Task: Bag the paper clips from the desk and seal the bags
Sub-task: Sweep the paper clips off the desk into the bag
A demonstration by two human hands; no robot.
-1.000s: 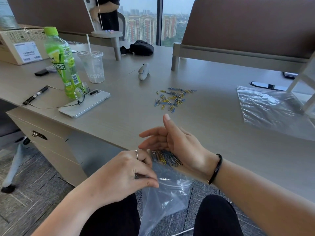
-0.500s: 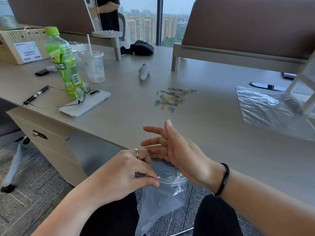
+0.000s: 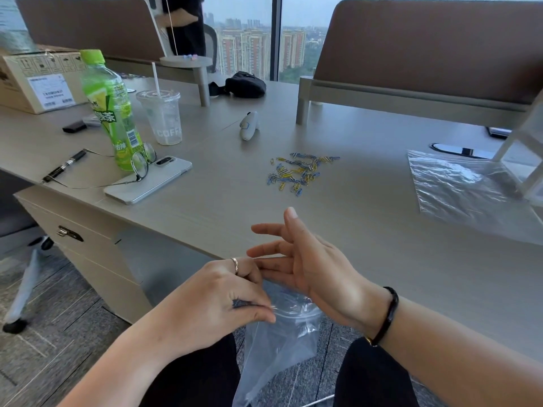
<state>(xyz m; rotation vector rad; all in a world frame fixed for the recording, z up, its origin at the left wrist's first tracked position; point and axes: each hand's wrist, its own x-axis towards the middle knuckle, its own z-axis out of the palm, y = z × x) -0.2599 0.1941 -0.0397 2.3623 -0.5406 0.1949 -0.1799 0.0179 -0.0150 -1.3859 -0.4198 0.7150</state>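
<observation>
A clear plastic bag [image 3: 279,342] hangs below the desk's front edge, over my lap. My left hand [image 3: 217,304] pinches its rim between thumb and fingers and holds its mouth open. My right hand [image 3: 308,265] hovers just above the bag's mouth with fingers spread and nothing in it. A loose pile of blue and yellow paper clips [image 3: 299,171] lies on the desk [image 3: 367,230] in the middle, beyond my hands. A second clear bag [image 3: 464,189] lies flat on the desk at the right.
At the left stand a green bottle [image 3: 113,113], a plastic cup [image 3: 163,116], a phone [image 3: 150,179] with glasses on it, a pen [image 3: 64,165] and a cardboard box [image 3: 38,80]. A white device [image 3: 249,126] lies behind the clips. A person stands at the back.
My right hand held a bunch of paper clips over the bag a second ago; now it is empty with fingers spread, and the clips have dropped into the bag. My left hand kept its grip.
</observation>
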